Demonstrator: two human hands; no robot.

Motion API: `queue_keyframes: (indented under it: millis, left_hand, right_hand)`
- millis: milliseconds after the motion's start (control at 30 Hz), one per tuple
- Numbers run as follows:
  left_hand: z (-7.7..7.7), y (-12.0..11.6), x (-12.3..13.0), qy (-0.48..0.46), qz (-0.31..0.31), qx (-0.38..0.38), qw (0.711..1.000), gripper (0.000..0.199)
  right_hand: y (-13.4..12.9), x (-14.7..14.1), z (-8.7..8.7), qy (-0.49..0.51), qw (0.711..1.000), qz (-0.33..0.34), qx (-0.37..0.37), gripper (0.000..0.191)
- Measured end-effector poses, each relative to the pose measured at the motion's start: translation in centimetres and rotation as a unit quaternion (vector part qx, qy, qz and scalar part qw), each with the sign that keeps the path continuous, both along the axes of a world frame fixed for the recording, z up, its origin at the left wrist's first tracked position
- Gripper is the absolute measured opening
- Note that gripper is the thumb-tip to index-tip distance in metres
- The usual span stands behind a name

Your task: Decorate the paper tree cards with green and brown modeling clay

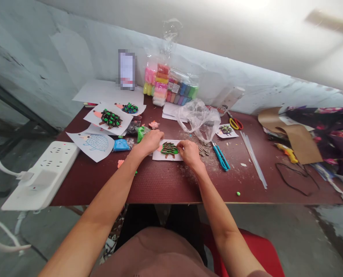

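A wall [59,50] of pale, blue-tinged paint, scuffed and peeling in patches, runs at a slant behind a dark red laminate table [160,190], and a bright white ceiling [217,27] glares with light above it. A black metal frame [12,104] stands at the left, grey concrete floor [287,234] spreads below, and a red plastic seat [263,250] shows beneath the table's front edge.

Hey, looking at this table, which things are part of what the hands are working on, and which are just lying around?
In use: left hand, right hand, hedgehog card, sunflower seeds, green clay.

Lying about: scissors, power strip, yellow glue gun, floral fabric.
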State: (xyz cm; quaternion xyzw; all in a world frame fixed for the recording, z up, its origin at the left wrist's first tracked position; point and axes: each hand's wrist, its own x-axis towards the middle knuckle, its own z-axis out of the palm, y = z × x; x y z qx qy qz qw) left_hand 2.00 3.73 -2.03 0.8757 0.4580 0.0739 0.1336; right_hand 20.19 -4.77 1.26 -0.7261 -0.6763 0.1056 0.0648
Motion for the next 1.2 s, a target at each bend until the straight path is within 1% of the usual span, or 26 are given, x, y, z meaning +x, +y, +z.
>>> queue_keyframes:
  millis: [167,267,333,367,433,500,567,733,800,867,967,1033,1133,1200]
  left_hand:
    - [0.1,0.1,0.0,0.002,-0.003,-0.003,1.000,0.027]
    - [0.3,0.1,0.0,0.005,-0.004,-0.008,1.000,0.027]
    - [0.4,0.0,0.0,0.006,-0.003,-0.010,1.000,0.028]
    - [0.4,0.0,0.0,0.006,-0.002,-0.011,1.000,0.027]
    - [0.5,0.0,0.0,0.008,-0.002,-0.010,1.000,0.027]
    - [0.5,-0.1,0.0,0.010,-0.002,-0.009,1.000,0.027]
    - [0.5,-0.1,0.0,0.009,-0.001,-0.010,1.000,0.027]
    - [0.4,0.0,0.1,0.004,0.004,-0.017,1.000,0.028]
    - [0.5,0.0,0.1,0.004,0.005,-0.017,1.000,0.028]
    - [0.5,0.0,0.1,0.004,0.005,-0.017,1.000,0.028]
    - [0.5,0.0,0.0,0.004,0.005,-0.020,1.000,0.028]
    - [0.5,0.0,0.0,0.005,0.004,-0.024,1.000,0.029]
    - [0.5,0.1,0.0,0.005,0.000,-0.027,1.000,0.029]
    - [0.4,0.1,0.0,0.002,-0.001,-0.026,1.000,0.029]
  right_hand:
    - [-0.6,0.4,-0.1,0.034,0.999,-0.019,0.021,0.023]
    - [-1.1,1.4,0.1,0.048,0.997,-0.038,0.050,0.027]
    - [-1.4,2.6,0.4,0.034,0.995,-0.062,0.072,0.026]
    - [-1.6,3.3,0.5,0.017,0.992,-0.091,0.081,0.027]
    - [-1.9,4.7,0.7,-0.021,0.987,-0.143,0.072,0.029]
    - [-2.1,5.9,0.7,-0.052,0.981,-0.181,0.047,0.029]
    - [-2.2,6.6,0.5,-0.062,0.979,-0.192,0.026,0.027]
    - [-2.2,6.9,-0.2,-0.056,0.982,-0.182,0.020,0.022]
    - [-2.2,6.9,-0.3,-0.048,0.983,-0.171,0.037,0.021]
    - [-2.2,7.0,-0.5,-0.021,0.985,-0.156,0.074,0.020]
    - [-2.4,6.9,-0.7,0.065,0.980,-0.131,0.136,0.018]
    - [-2.5,6.4,-0.7,0.137,0.971,-0.112,0.158,0.021]
    - [-2.8,5.0,-0.5,0.229,0.957,-0.076,0.161,0.031]
    - [-3.0,3.8,-0.5,0.274,0.949,-0.062,0.143,0.028]
